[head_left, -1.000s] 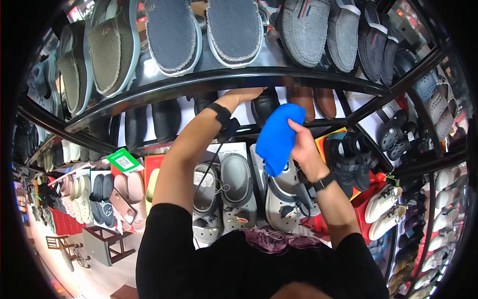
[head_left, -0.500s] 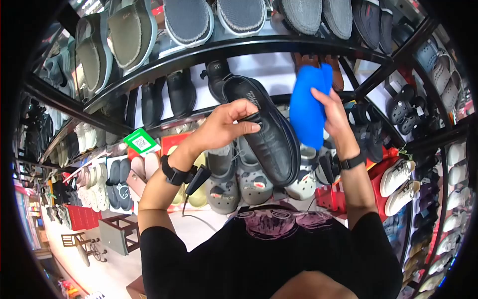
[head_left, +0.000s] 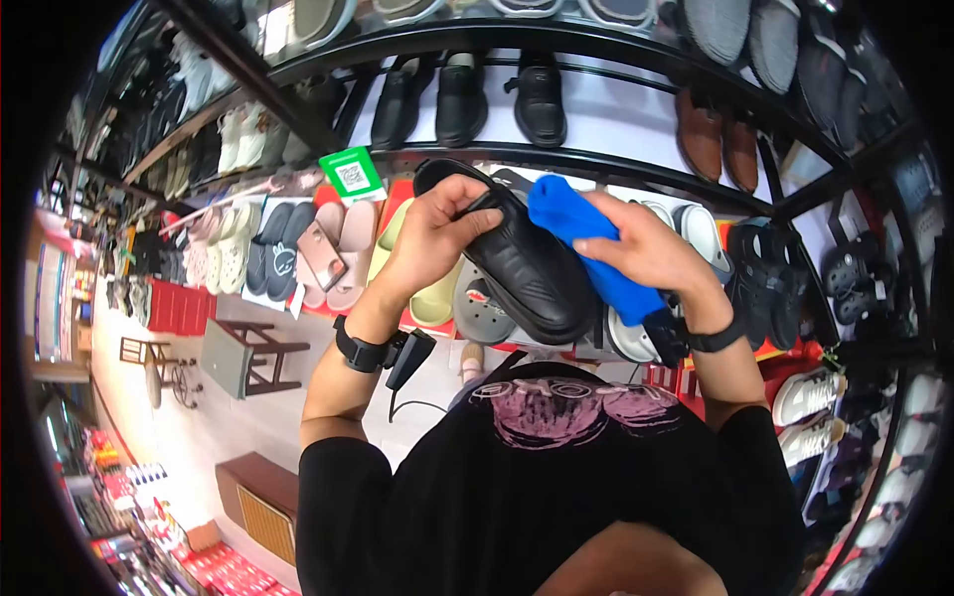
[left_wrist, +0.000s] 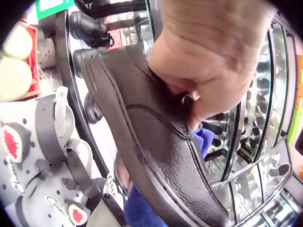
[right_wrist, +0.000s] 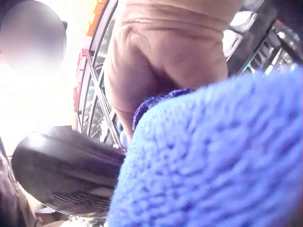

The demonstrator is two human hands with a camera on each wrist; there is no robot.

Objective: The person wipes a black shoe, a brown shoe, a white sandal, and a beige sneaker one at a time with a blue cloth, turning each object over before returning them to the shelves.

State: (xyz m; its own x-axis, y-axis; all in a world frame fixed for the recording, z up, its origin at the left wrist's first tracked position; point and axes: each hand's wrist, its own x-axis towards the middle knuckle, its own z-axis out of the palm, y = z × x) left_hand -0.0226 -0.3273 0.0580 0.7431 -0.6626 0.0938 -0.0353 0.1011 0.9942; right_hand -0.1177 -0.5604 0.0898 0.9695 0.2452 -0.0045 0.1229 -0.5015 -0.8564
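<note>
In the head view, the left hand [head_left: 432,233] grips one black shoe [head_left: 532,273] at the opening, with the thumb lying on the upper. The shoe is held in the air before the person's chest, tilted, with its toe to the near right. The right hand [head_left: 656,243] is at the right side of the shoe and grasps a blue cloth [head_left: 621,288], which is bunched and hangs down to the near right. On the far side there is a shelf with three black shoes [head_left: 460,99] at the left and two brown shoes [head_left: 701,134] at the right. A green card [head_left: 351,175] with a printed code stands to the left, near pink slippers [head_left: 358,223]. Farther left, on the floor, is a grey stool [head_left: 229,358]. White sneakers [head_left: 810,397] are at the right.

In the left wrist view, the left hand holds the edge of the shoe's opening, and the stitched side of the upper is well seen. Parts of the blue cloth appear behind the shoe. Light clogs [left_wrist: 35,170] with red decorations are at the left.

In the right wrist view, the blue cloth covers much of the right side. The right hand is above it, but its fingertips are hidden. The black shoe is at the left, beside the cloth; whether they touch, I cannot tell.
</note>
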